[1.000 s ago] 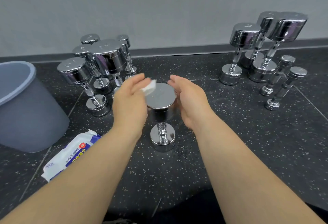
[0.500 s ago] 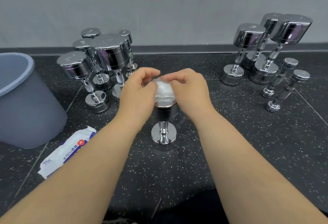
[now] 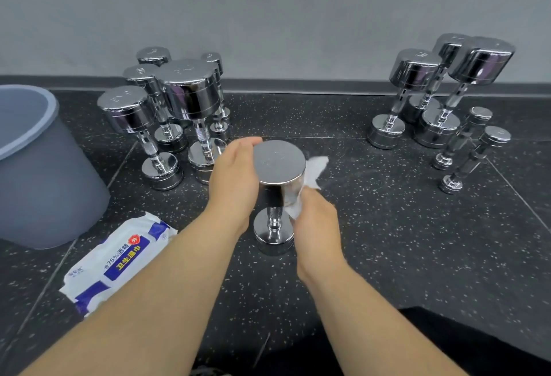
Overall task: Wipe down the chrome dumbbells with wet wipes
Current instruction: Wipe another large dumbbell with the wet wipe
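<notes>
Both hands have left the top face of the dumbbell (image 3: 278, 167), where they pressed the wet wipe (image 3: 314, 171) together half a second ago. Now the left hand (image 3: 235, 178) curls round the left side of the upper head and steadies it, while the right hand (image 3: 317, 226) has dropped lower and grips the wipe, pressing it to the head's right side and underside, a loose corner sticking out to the right. The dumbbell stands on end on the speckled black floor (image 3: 387, 241), its long axis upright, one head on the floor and the other pointing up towards the camera. Near the left forearm lies a blue-and-white pack of wipes (image 3: 116, 262) printed "75%" with Chinese characters. A grey bin (image 3: 44, 181) stands at the far left; what it holds cannot be seen. More chrome dumbbells stand on end in a left group (image 3: 185, 98) and a right group (image 3: 417, 77); the stamps on their heads are too blurred to read.
</notes>
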`<state>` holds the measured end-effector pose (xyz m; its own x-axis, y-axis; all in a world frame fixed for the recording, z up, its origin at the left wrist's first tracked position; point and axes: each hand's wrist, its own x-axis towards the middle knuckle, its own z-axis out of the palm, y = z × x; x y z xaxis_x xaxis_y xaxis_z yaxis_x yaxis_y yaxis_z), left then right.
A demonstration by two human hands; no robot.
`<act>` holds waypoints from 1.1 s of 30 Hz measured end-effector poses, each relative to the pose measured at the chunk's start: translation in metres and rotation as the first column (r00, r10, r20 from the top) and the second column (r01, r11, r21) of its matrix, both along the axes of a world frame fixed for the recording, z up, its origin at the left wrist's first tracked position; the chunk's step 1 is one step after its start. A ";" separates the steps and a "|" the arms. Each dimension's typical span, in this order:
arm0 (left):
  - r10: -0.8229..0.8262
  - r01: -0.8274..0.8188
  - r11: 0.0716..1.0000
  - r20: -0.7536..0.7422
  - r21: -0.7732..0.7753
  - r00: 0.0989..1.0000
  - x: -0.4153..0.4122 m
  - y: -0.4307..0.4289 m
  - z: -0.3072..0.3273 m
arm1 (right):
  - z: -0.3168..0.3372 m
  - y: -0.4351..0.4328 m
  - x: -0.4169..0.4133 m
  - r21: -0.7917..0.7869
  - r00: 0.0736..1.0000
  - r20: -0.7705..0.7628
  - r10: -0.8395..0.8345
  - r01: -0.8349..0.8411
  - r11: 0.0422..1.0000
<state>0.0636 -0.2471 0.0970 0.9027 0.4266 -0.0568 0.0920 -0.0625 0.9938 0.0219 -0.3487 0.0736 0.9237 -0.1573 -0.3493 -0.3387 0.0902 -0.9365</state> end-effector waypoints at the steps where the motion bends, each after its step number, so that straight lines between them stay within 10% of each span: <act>1: -0.001 0.001 1.000 -0.014 -0.016 1.000 0.001 0.000 0.000 | -0.005 0.002 -0.005 0.013 0.999 -0.016 -0.028 0.028 1.000; 13: 0.062 -0.067 0.991 0.050 0.119 0.997 0.001 -0.002 -0.004 | 0.048 -0.007 0.107 0.028 0.887 -0.083 0.455 -0.454 0.891; 19: 0.046 -0.048 0.998 0.044 0.042 0.998 0.005 0.000 -0.001 | 0.022 0.008 0.033 0.404 0.997 -0.026 -0.069 0.073 0.912; 22: 0.008 -0.007 1.000 0.044 -0.011 0.999 0.005 0.001 -0.002 | 0.010 0.038 -0.024 0.310 0.986 0.147 -0.083 0.034 0.950; 28: -0.053 0.053 0.999 0.031 -0.003 0.998 -0.005 0.000 -0.001 | 0.031 0.027 0.021 0.325 0.981 -0.014 -0.195 0.189 0.927; 33: -0.064 0.063 0.996 0.009 0.066 0.998 0.006 0.004 0.002 | 0.009 0.075 -0.053 0.009 0.965 0.227 -0.131 0.132 0.991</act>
